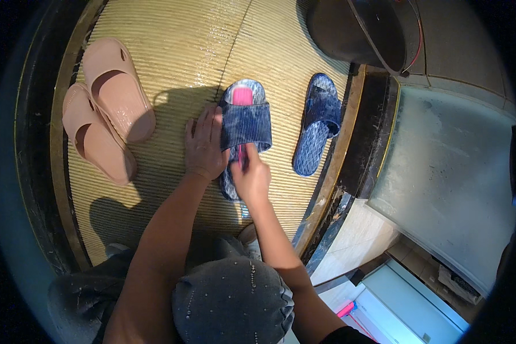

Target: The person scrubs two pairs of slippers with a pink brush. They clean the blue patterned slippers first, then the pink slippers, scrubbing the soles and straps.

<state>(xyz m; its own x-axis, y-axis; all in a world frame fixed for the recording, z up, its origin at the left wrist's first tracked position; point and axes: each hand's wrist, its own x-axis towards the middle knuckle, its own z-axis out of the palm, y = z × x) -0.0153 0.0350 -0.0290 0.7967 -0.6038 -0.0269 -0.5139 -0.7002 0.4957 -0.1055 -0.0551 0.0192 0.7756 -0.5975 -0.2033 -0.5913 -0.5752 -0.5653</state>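
A blue patterned slide slipper (247, 127) lies on the ribbed yellow floor before me, its toe pointing away. My right hand (252, 178) is closed round the thin pink handle of a brush (242, 96). The handle passes under the slipper's wide ribbed strap, and the pink brush head shows at the toe opening. Flat against the slipper's left side lies my left hand (205, 143), its fingers stretched forward beside the strap and its thumb by the slipper's edge. To the right rests the matching blue slipper (315, 123), touched by neither hand.
Two pinkish-beige slippers (117, 92) lie at the left. A dark bucket (350, 34) stands at the far right. Raised dark edging (361, 137) borders the floor, with a frosted panel (441, 172) beyond it. A pink-handled item (347, 309) is at the lower right.
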